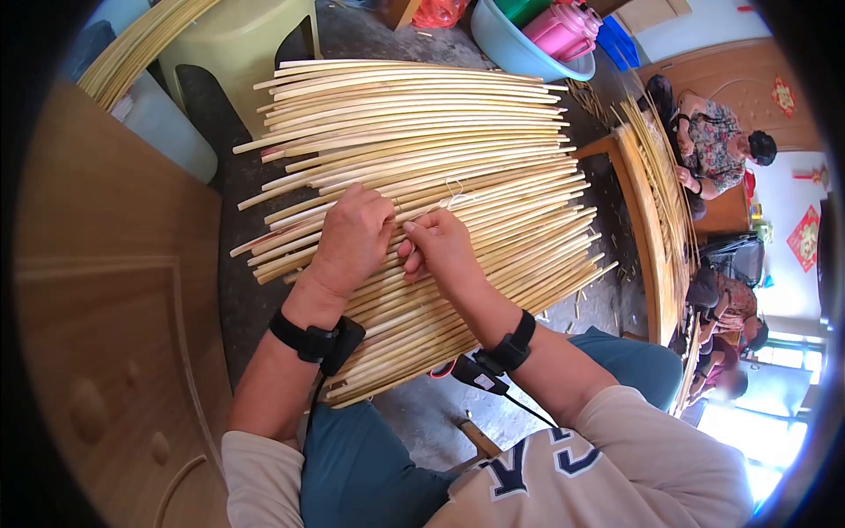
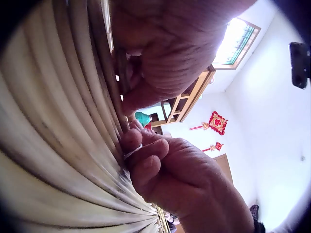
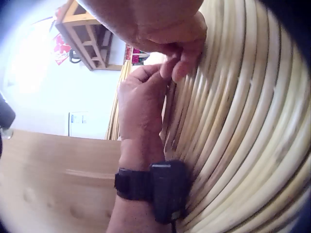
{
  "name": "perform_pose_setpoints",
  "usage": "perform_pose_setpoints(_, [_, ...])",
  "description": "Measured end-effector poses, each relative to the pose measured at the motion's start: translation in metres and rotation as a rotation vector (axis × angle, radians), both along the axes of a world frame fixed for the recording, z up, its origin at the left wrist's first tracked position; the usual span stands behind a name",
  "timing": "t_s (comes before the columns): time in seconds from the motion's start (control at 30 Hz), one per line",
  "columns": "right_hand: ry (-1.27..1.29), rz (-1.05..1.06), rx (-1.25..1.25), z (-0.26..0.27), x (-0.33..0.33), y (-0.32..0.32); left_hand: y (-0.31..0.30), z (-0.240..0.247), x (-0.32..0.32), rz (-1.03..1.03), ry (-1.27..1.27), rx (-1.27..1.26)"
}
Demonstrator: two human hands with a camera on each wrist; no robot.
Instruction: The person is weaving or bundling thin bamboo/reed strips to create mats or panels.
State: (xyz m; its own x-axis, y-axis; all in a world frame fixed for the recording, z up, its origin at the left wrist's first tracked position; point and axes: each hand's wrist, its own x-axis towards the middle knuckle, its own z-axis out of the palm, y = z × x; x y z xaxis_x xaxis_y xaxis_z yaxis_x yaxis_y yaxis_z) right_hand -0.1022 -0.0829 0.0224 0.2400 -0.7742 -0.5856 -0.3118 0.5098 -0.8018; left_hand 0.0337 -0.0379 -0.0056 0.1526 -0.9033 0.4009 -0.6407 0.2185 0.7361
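A row of pale peeled sticks (image 1: 414, 132), laid side by side like a mat, spreads under both hands. My left hand (image 1: 354, 231) is over its middle, fingers curled down around one of the sticks. Just to its right, my right hand (image 1: 444, 248) pinches a thin white string (image 2: 134, 151) between thumb and fingers, close against the sticks. The two hands' fingertips nearly meet. A loose loop of white string (image 1: 458, 195) lies on the sticks beyond the right hand. Palms and fingers hide where the string meets the stick.
A wooden door panel (image 1: 114, 290) stands close on the left. A pale plastic stool (image 1: 238, 62) and a blue basin (image 1: 519, 53) with a pink flask are beyond the sticks. At right, a wooden frame (image 1: 647, 238) bears more sticks, with people seated behind it.
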Motion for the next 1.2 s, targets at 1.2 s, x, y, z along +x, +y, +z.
perform_pose_setpoints(1.2, [0.058, 0.616, -0.366, -0.007, 0.004, -0.072, -0.003, 0.000, -0.004, 0.104, -0.057, 0.064])
